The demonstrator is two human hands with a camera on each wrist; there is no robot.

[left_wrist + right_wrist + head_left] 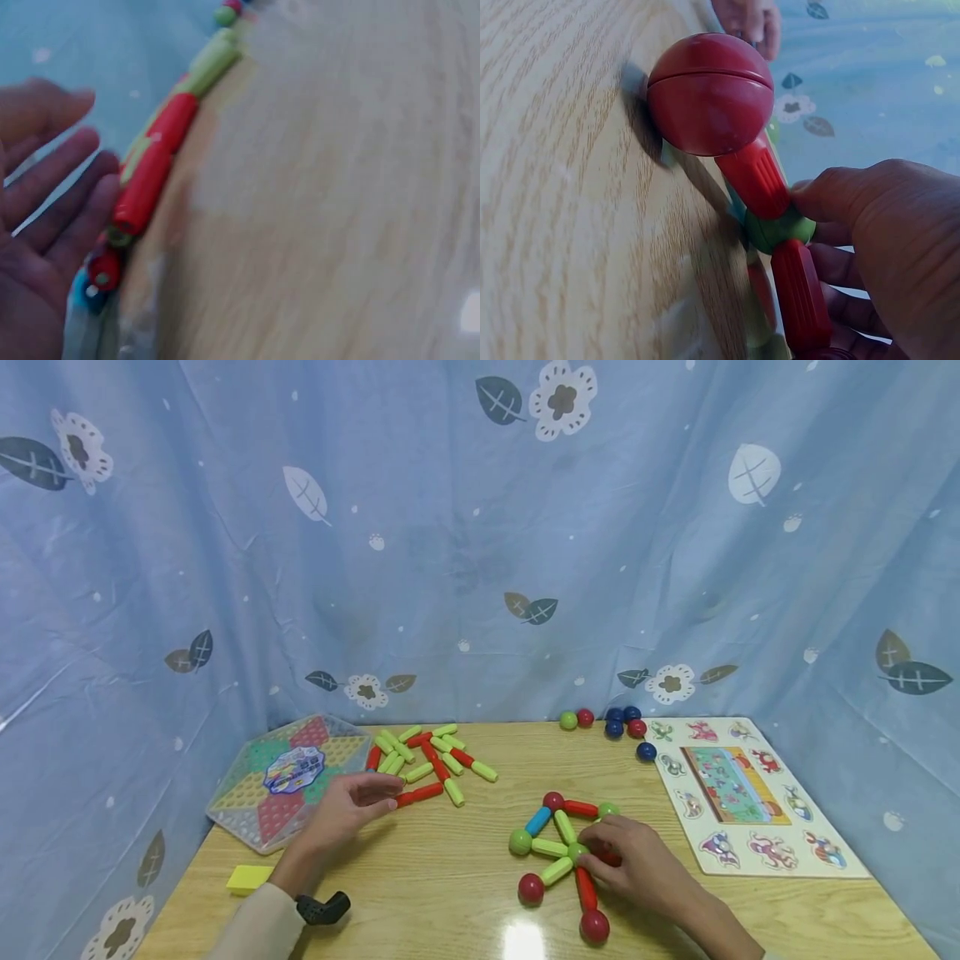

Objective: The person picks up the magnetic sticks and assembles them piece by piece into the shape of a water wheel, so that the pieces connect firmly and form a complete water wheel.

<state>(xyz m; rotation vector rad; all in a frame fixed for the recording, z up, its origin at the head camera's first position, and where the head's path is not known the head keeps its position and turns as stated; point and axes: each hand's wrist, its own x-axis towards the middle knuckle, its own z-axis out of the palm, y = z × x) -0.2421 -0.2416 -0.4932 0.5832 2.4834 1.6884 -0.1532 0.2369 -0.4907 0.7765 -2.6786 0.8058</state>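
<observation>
My right hand holds the middle of a flat ball-and-rod model, its thumb against the green hub ball and its fingers behind it. Rods in red, yellow-green and blue spread from this hub and link outer balls. One rod ends in a dark red ball on the near side. Part of the model lies hidden under the right hand. My left hand hovers with loosely bent fingers beside a pile of loose rods, nothing in its grasp. Closest to its fingertips is a pair of red rods lying end to end.
A hexagonal clear game board with coloured triangles lies at the left, a yellow block in front of it. Several loose balls, including a dark blue ball, sit at the back right near a white picture puzzle board. A curtain hangs behind.
</observation>
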